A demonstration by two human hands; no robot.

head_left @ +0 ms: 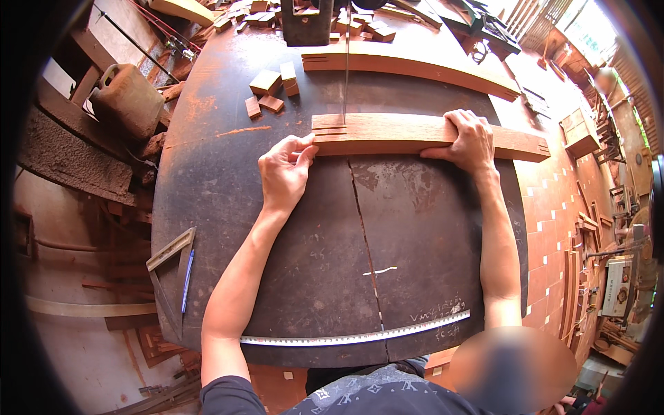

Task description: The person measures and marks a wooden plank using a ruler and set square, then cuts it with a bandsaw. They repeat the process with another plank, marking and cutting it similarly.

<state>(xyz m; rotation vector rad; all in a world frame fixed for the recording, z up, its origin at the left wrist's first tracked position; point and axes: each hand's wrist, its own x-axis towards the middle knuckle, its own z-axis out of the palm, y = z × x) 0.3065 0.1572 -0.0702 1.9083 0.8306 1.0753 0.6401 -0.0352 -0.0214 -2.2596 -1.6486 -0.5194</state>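
Note:
A reddish wooden beam (387,131) lies across the dark saw table (290,263), with narrow slots cut into both of its ends. The thin upright bandsaw blade (346,83) meets the beam close to its left end, in line with the slots there. My left hand (286,169) pinches the beam's left end at the near corner, fingers closed. Farther right, my right hand (472,142) is wrapped over the beam, thumb on the near face and fingers over the top.
Behind lies a second slotted beam (415,69). Small wood blocks (266,83) sit left of the blade, and several offcuts (366,29) pile up at the back. A try square (171,250) and blue pen (187,280) rest at the left edge; a ruler strip (360,337) runs along the front.

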